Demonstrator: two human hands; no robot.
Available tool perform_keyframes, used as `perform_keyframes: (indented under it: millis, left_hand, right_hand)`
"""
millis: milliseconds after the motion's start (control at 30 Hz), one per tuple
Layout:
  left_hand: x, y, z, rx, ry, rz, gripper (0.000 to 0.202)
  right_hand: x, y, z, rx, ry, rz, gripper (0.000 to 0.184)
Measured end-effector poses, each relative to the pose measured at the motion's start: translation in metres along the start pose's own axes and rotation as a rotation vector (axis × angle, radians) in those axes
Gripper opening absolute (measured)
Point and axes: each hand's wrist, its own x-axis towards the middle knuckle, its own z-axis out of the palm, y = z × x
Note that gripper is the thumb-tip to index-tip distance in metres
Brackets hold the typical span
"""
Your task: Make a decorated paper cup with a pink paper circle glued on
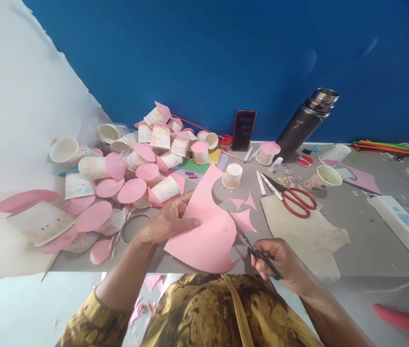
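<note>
My left hand (170, 220) pinches the left edge of a pink paper sheet (207, 226), thumb on top. The sheet hangs over the table's near edge and has curved cut-outs along its right side. My right hand (280, 260) is closed round the black handles of a small pair of scissors (249, 241). The blades point up and left, into the paper's right edge. Pink offcuts (244, 212) lie on the grey table (363, 241) just beyond the blades.
A heap of paper cups with pink discs (132, 164) fills the table's left. Red-handled scissors (298, 200), markers, single cups (232, 175), a phone (244, 130), a dark flask (305, 120) and a white power strip (402, 226) lie beyond and right. A beige cloth (309, 236) sits near my right hand.
</note>
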Motion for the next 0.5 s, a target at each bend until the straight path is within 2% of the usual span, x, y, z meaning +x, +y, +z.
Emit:
perform_keyframes:
  millis: [500]
  left_hand:
    - [0.001,0.017,-0.003,0.113,-0.080,-0.050,0.070]
  right_hand:
    - [-0.002,0.006,-0.006,-0.062,-0.019,0.027,0.054]
